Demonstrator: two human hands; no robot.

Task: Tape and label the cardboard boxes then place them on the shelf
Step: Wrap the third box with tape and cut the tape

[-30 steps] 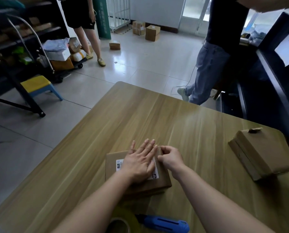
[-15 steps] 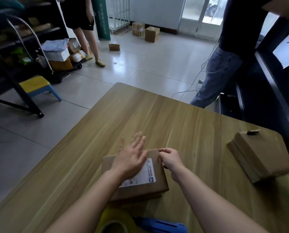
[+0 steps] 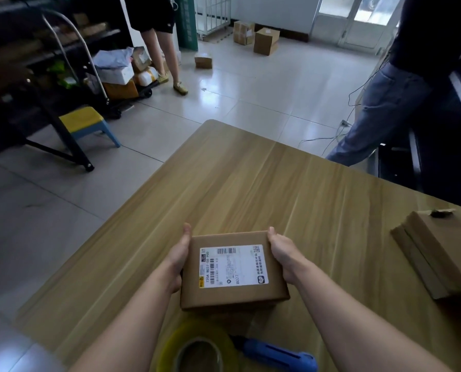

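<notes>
- The small brown cardboard box with flat, closed flaps sits over the near part of the surface, held between both hands. Whether its underside touches the surface cannot be told.
- A white printed shipping label with barcodes lies flat on the box's top face.
- The left hand grasps the box's left side, thumb at the far left corner, its fingers wrapped out of sight around the side.
- The right hand grasps the right side in the same way, thumb at the far right corner.
- The light wood-grain surface carries the rest.
- A yellowish roll of clear tape on a blue-handled dispenser lies just nearer than the box.
- A second brown cardboard box rests well apart at the right edge.
- On the tiled floor beyond stand a yellow-and-blue stool, a trolley loaded with parcels and several cardboard boxes.
- A person in jeans stands at the right, and another in black shorts by the trolley.
</notes>
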